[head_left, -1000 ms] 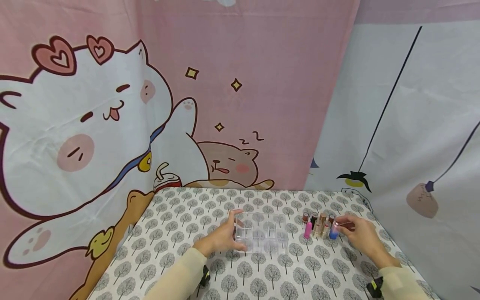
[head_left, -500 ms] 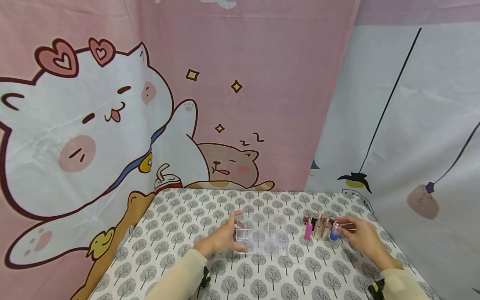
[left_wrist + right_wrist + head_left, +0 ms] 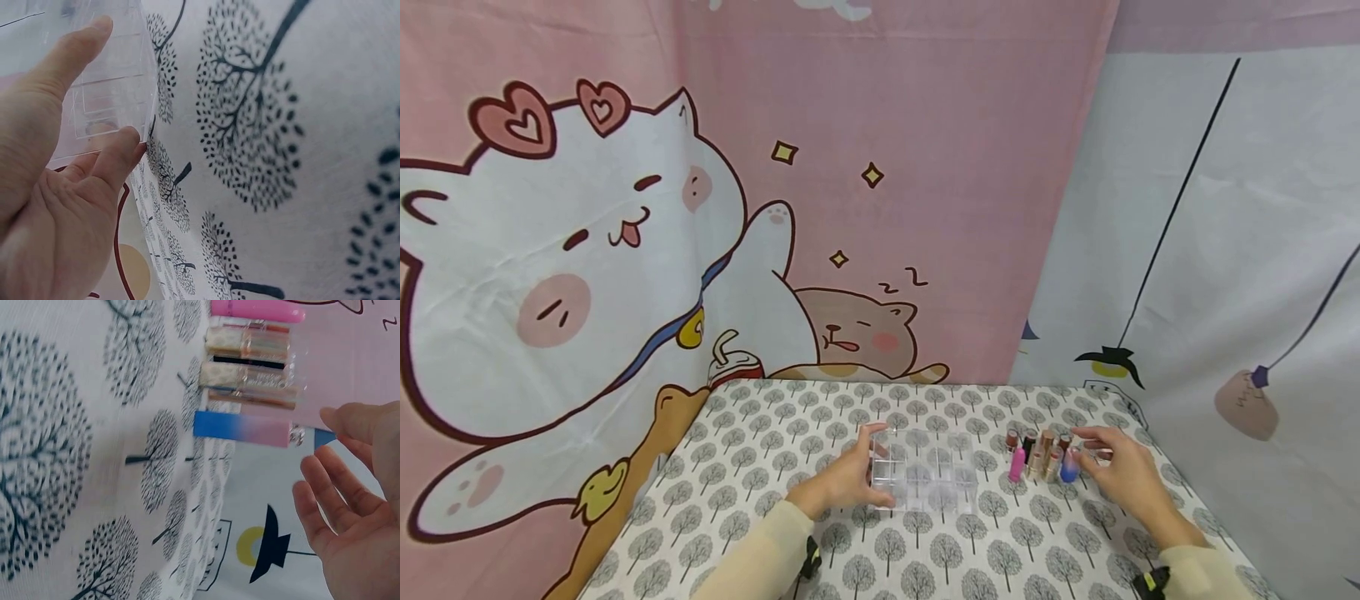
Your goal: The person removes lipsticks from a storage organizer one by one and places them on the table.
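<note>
A clear plastic organizer box with divided compartments sits on the table, and my left hand grips its left end. The left wrist view shows the thumb on one side of the box and fingers at the opposite edge. Over to the right, a blue-to-pink lipstick tube stands upright at the right end of a group. My right hand is beside its top, thumb and fingers apart with nothing between them. In the right wrist view a small gap shows between the fingertips and the tube.
Several other lipsticks stand close together left of the blue-to-pink one, with a bright pink tube at their left end. The tree-print tablecloth covers the table. A cartoon-printed curtain hangs behind.
My right thumb and fingers have come away from the top of the blue-to-pink lipstick, which stays standing. My left hand and the organizer box have not moved.
</note>
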Motion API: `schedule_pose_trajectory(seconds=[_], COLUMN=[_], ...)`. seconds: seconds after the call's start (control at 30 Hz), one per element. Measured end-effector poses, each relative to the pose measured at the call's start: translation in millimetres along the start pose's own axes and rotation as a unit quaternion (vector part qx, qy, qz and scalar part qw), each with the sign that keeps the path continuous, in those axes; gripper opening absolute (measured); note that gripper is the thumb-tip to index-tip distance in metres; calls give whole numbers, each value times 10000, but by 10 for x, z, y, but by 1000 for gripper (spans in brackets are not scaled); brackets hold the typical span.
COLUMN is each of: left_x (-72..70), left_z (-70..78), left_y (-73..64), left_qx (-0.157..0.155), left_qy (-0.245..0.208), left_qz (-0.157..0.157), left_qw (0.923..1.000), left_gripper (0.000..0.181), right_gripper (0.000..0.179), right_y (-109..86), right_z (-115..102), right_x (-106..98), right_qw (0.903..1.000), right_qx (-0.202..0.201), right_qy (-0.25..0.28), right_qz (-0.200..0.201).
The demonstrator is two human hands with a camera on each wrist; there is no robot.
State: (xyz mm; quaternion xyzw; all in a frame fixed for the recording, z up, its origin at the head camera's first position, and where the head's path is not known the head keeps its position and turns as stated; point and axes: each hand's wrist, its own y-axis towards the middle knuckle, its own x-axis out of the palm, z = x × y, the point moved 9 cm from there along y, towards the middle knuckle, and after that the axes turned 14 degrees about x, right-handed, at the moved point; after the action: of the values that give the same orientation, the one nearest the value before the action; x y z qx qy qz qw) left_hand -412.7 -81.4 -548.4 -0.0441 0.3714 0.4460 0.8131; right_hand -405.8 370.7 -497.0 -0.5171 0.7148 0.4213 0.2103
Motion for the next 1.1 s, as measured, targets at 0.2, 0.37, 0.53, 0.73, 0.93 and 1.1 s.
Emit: schedule_pose_trajectory(seconds=[0.2, 0.37, 0.53, 0.73, 0.93, 1.1], left_x=[8, -9, -34, -35, -26, -25], left_z=[3, 19, 30, 37, 56, 76], left_y=[-10, -20, -6, -10, -52, -69], left_qx=[19, 19, 18, 2, 24, 0], left_qy=[92, 263, 241, 338, 691, 949], left_qz=[-52, -85, -15, 11, -15, -51], left_qw=[9999, 9996, 9997, 9994, 9976, 9955], left_gripper=[128, 129, 132, 134, 135, 137], right_gripper=[44, 46, 47, 48, 48, 48], right_y=[-93, -144, -173, -211, -274, -318], right_z=[-219, -458, -665, -829, -988, -1094], right_x=[-118, -166, -133, -49, 43, 130], right_qw=[9980, 9947, 9900, 9885, 9883, 9867], right_qx=[-211, -558, -1029, -1263, -1372, -1486], right_qy=[54, 152, 195, 219, 334, 440], right_qz=[587, 846, 948, 800, 580, 497])
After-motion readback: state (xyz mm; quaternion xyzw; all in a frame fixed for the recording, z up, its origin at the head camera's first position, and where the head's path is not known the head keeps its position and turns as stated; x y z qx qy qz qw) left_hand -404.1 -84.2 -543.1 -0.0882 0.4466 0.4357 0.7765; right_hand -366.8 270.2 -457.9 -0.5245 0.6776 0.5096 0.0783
